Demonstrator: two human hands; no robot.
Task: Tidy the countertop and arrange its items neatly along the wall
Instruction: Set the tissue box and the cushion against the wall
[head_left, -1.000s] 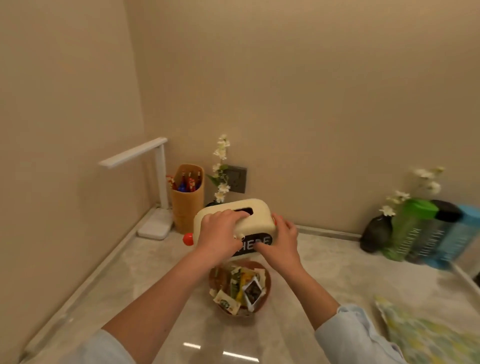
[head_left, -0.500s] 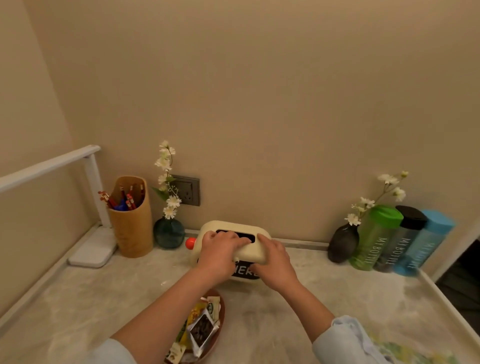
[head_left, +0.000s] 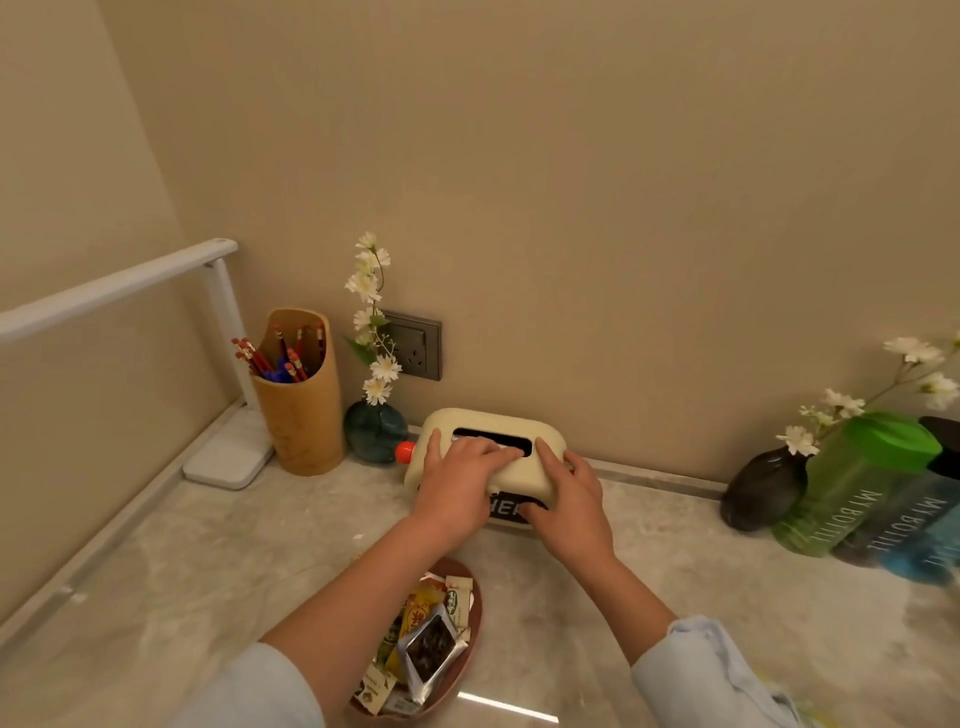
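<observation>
Against the far wall (head_left: 571, 208), on the marble countertop (head_left: 208, 571), set down the cream tissue box (head_left: 483, 420): no longer held over the snack dish (head_left: 475, 608), now just right of the teal vase (head_left: 375, 431). Judged nearly finished for this 1 item, perhaps wanting a last nudge square to the wall. Kept 2 hands gripping it: left hand (head_left: 457, 488) draped over the top, fingers curled at the slot; right hand (head_left: 569, 499) clasping the right end, thumb on the front label.
</observation>
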